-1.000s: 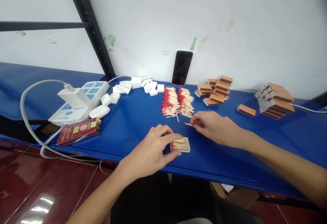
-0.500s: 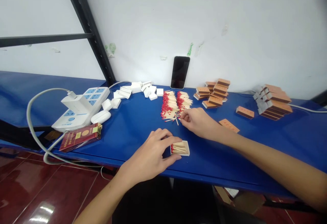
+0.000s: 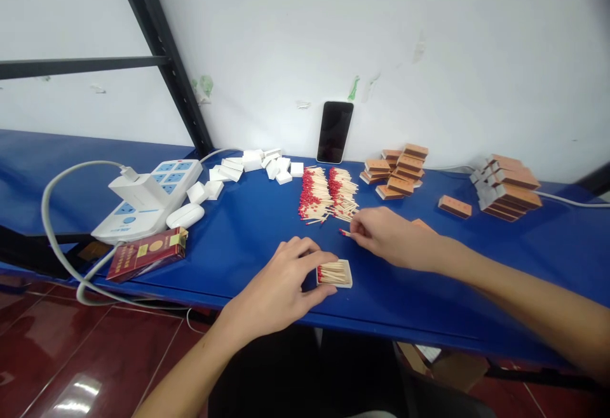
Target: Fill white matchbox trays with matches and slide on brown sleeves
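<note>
A small white tray (image 3: 347, 274) lies near the front edge of the blue table, with matches lying sideways in it, red heads to the left. My left hand (image 3: 290, 284) grips its left end between thumb and fingers. Up and to the right, my right hand (image 3: 381, 234) pinches matches (image 3: 346, 233) whose red heads point left. Behind the hands lie two heaps of loose matches, a left heap (image 3: 315, 194) and a right heap (image 3: 342, 192). An orange sleeve (image 3: 423, 225) is partly hidden behind my right forearm.
A dark phone (image 3: 335, 132) leans on the wall. White trays (image 3: 252, 161) are piled back left, orange matchboxes (image 3: 403, 170) back right, with a larger stack (image 3: 509, 189) beyond. One matchbox (image 3: 455, 206) lies alone. At left are a power strip (image 3: 147, 205), cable and red box (image 3: 147, 254).
My right hand has drawn back from the heaps, slightly right and toward the front, with matches now showing at its fingertips. My left hand still holds the tray. The view has shifted slightly.
</note>
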